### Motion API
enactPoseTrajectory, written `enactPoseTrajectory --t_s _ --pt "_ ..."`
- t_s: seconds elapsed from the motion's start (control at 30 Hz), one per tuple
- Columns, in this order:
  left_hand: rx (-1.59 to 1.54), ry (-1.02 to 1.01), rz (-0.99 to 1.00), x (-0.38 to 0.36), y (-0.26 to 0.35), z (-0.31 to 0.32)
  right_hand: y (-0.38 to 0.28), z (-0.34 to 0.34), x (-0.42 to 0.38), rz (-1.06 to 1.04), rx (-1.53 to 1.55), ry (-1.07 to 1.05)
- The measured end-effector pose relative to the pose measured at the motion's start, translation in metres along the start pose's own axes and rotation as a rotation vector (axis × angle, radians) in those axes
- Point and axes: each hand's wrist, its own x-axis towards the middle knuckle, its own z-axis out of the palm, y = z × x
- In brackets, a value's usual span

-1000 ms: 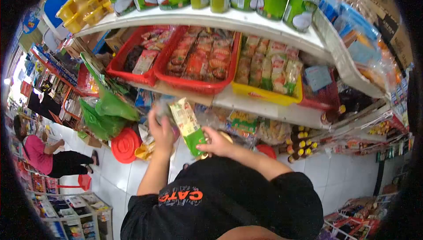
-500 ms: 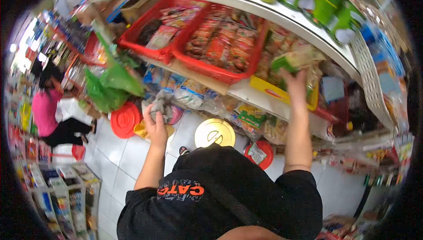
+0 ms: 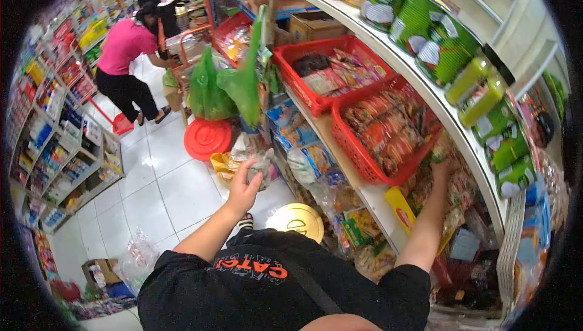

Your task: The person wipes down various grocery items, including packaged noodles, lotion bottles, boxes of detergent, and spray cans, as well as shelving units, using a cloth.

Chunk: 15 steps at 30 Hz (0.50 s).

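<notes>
A crumpled grey cloth (image 3: 262, 166) is bunched in my left hand (image 3: 245, 186), which is closed on it with thumb and fingers raised above the floor. My right hand (image 3: 444, 168) reaches deep among clear packets (image 3: 460, 188) in a yellow-fronted box (image 3: 401, 209) on the lower shelf. Its fingers are mostly hidden there, beneath the upper shelf's edge; I cannot tell whether they grip anything. Just beside this hand, a red basket (image 3: 388, 176) holds several reddish packets (image 3: 388, 127).
Green cans (image 3: 446, 42) and bottles of yellow-green liquid (image 3: 483, 91) line the upper shelf (image 3: 425, 76). Another red basket (image 3: 316, 103) stands farther along. Below are a gold round lid (image 3: 296, 221) and a red lid (image 3: 207, 138). A person in pink (image 3: 124, 48) bends near green bags (image 3: 211, 88).
The view has turned left. My right hand, which had a green packet at its fingers above the box, has gone down among the packets. My left hand still holds the grey cloth.
</notes>
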Motion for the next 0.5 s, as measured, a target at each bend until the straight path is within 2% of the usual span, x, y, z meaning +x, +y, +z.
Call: enactPoseTrajectory --t_s 0.07,0.1,0.17,0.23,0.27,0.3,0.37,0.4,0.5 --pt "0.013 0.015 -0.051 -0.001 0.002 -0.006 -0.038 -0.05 -0.026 -0.016 -0.188 -0.065" --pt "0.014 0.017 -0.077 -0.002 0.003 -0.007 -0.046 -0.067 -0.033 -0.107 -0.242 -0.096" --pt "0.009 0.03 -0.061 0.0 -0.006 -0.008 -0.045 -0.062 -0.032 -0.119 -0.281 -0.341" --pt "0.036 0.035 -0.043 0.001 -0.001 -0.008 -0.059 -0.058 -0.041 -0.024 -0.301 -0.732" --pt "-0.031 -0.043 -0.139 0.001 0.002 -0.01 -0.075 -0.066 -0.059 -0.002 -0.343 -0.897" --pt "-0.027 -0.047 -0.123 0.002 -0.001 -0.007 -0.084 -0.07 -0.084 -0.078 -0.3 -0.795" --pt "-0.023 -0.055 -0.091 -0.001 -0.011 0.003 -0.072 -0.056 -0.096 -0.19 -0.318 -0.749" --pt "0.005 -0.057 -0.046 -0.003 -0.018 0.007 -0.058 -0.031 -0.082 -0.228 -0.38 -0.811" --pt "-0.085 -0.143 -0.094 -0.005 -0.007 0.015 -0.032 -0.001 -0.088 -0.38 -0.322 -0.886"
